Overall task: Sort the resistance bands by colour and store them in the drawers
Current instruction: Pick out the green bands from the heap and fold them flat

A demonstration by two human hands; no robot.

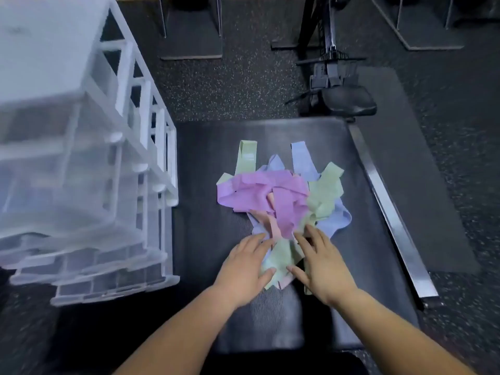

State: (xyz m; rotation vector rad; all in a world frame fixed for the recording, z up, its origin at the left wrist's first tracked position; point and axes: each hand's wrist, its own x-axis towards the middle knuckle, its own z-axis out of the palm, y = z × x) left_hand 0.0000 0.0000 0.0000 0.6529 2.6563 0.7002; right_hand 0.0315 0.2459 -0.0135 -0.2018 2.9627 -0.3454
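A tangled pile of resistance bands lies on a black padded bench (270, 131). Purple bands (259, 189) cover the middle, green bands (324, 190) lie at the right and near end, blue bands (300, 155) stick out at the far side, and a pink band (274, 226) shows near my hands. My left hand (243, 269) rests flat on the near left edge of the pile with fingers spread. My right hand (319, 263) rests flat on the near right edge, fingers straight. A translucent white drawer unit (81, 163) stands to the left of the bench.
A metal rail (392, 215) runs along the bench's right side. A black exercise machine with a seat (349, 101) stands beyond the bench. Speckled dark rubber floor (243, 82) surrounds everything, with black mats at the far side.
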